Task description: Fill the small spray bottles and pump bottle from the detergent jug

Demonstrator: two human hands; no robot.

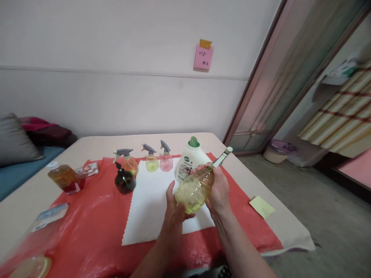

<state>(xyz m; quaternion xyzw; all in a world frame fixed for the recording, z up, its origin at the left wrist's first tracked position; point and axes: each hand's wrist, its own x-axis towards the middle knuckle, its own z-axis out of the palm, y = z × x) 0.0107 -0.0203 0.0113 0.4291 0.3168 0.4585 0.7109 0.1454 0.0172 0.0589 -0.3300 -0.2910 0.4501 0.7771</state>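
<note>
A see-through yellowish spray bottle is tilted in front of me, its base to the lower left and its slim pale head to the upper right. My right hand wraps around its neck and side. At the base, my left hand cups the bottle between thumb and fingers; those fingers are slightly blurred. Just behind it stands a white jug with a green cap, partly covered by the bottle and my right hand. Under my hands lies a white sheet.
Small yellow and pink spray bottles stand behind the sheet. Left of them are an orange spray bottle, a dark pump bottle and an amber bottle. Red plastic covers the table; a yellow note lies right.
</note>
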